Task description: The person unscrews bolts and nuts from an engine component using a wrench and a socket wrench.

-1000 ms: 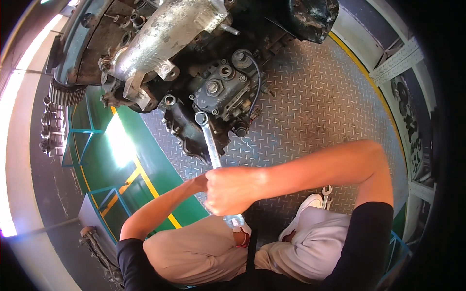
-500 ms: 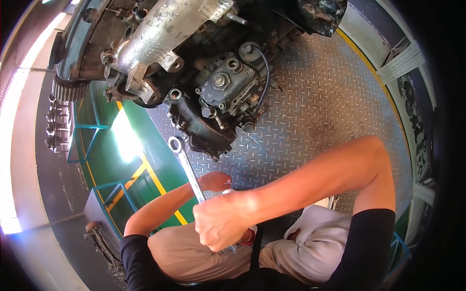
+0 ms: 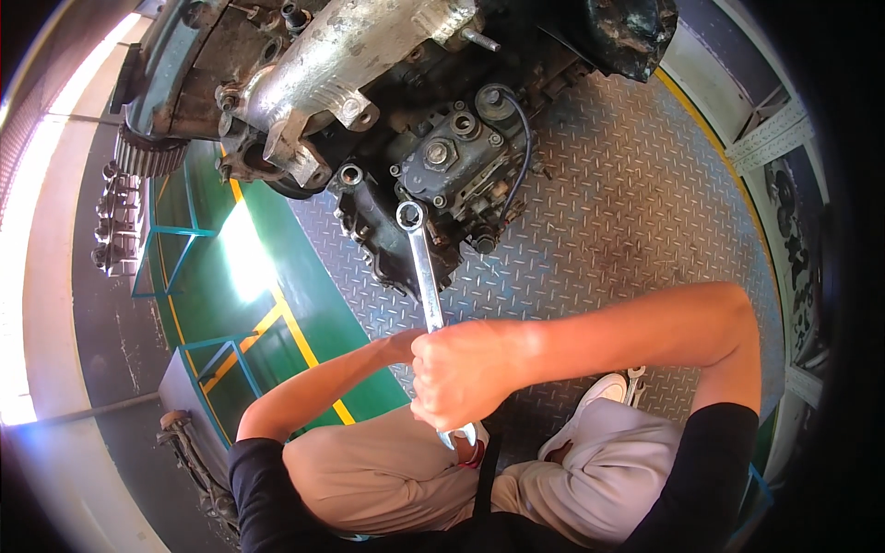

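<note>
- Here's the right hand (image 3: pixel 470 369), fist closed round the shank of a silvery combination wrench (image 3: pixel 425 267), fingers wrapped and pressed in firmly
- The left hand (image 3: pixel 403 347) is tucked behind that fist, mostly hidden, so whether its fingers are spread or gripping, I cannot tell
- Up top, the wrench's ring end is at the lower left edge of the dark bolted housing (image 3: pixel 449 163) on the engine (image 3: pixel 323 69), its open end poking out below the fist
- The step in hand looks like fitting the ring to a fastener there; full seating is too hard to judge from above
- A turn from here, I'd say, calls for the ring square and fully down, the fist steady, the pull in the ring's plane; tilted, it could slip
- Down by the white shoe (image 3: pixel 604 389), a second wrench (image 3: pixel 634 384) lies on the patterned metal floor (image 3: pixel 618 203)
</note>
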A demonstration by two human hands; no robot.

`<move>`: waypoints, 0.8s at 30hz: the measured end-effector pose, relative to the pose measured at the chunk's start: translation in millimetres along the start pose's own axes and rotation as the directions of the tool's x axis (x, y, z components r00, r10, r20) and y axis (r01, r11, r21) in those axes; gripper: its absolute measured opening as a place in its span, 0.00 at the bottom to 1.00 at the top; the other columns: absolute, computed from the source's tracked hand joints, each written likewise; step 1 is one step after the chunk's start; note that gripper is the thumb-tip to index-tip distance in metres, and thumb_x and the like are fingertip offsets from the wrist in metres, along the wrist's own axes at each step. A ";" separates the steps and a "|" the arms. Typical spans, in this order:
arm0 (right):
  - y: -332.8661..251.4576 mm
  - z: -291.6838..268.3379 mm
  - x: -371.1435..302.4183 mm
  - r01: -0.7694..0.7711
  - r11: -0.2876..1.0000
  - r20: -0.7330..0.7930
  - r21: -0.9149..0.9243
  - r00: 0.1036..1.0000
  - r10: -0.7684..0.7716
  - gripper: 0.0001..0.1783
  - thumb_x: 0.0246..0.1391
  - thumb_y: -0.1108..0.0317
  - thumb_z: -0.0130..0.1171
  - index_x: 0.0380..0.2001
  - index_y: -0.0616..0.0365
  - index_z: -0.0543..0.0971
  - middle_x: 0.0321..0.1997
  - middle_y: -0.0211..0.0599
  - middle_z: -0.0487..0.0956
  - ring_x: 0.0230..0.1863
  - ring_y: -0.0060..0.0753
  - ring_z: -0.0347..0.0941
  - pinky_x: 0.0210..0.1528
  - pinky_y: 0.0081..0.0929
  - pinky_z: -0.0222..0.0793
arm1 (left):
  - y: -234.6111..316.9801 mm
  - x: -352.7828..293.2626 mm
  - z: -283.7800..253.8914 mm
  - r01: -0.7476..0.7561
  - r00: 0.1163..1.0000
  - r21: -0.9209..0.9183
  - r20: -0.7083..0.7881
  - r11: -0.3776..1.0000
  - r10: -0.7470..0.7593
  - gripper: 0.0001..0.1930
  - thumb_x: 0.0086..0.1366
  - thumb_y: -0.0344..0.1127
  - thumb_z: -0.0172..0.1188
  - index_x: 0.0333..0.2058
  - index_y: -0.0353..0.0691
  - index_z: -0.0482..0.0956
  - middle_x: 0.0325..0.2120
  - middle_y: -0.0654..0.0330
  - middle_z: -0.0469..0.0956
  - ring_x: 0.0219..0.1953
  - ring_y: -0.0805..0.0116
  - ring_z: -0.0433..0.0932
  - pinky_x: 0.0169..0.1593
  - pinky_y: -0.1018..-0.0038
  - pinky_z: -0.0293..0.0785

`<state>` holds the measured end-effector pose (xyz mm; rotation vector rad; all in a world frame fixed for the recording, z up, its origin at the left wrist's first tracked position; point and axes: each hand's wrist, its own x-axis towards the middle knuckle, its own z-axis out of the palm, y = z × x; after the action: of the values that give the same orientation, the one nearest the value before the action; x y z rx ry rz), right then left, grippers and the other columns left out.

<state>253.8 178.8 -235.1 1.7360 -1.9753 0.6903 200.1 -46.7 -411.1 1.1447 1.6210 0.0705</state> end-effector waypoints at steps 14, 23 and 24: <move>-1.5 6.0 6.3 -0.009 0.998 -0.053 -0.063 0.999 0.006 0.12 0.31 0.61 0.60 0.10 0.52 0.68 0.10 0.23 0.67 0.15 0.25 0.67 0.19 0.26 0.56 | -10.9 2.5 8.5 0.050 0.999 -0.035 0.006 0.998 -0.049 0.12 0.61 0.42 0.57 0.39 0.42 0.80 0.35 0.54 0.81 0.42 0.54 0.80 0.46 0.60 0.74; 1.6 10.4 0.8 -0.027 0.996 -0.004 -0.087 1.000 0.027 0.12 0.31 0.61 0.60 0.10 0.51 0.67 0.10 0.23 0.67 0.15 0.25 0.67 0.18 0.26 0.55 | -32.9 7.9 23.5 0.069 0.998 -0.059 0.000 0.996 -0.069 0.12 0.60 0.42 0.58 0.38 0.42 0.80 0.35 0.54 0.81 0.42 0.54 0.80 0.46 0.60 0.74; 2.5 10.4 0.6 -0.028 0.996 -0.003 -0.088 1.000 0.028 0.12 0.31 0.61 0.60 0.10 0.51 0.67 0.10 0.23 0.67 0.15 0.25 0.67 0.18 0.26 0.55 | -32.1 8.6 23.7 0.066 0.998 -0.062 -0.002 0.996 -0.066 0.12 0.60 0.42 0.58 0.38 0.42 0.80 0.35 0.54 0.81 0.42 0.54 0.80 0.46 0.60 0.74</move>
<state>251.4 172.1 -243.2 1.6586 -2.0017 0.6051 198.9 -69.4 -445.0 1.0438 1.6474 0.0798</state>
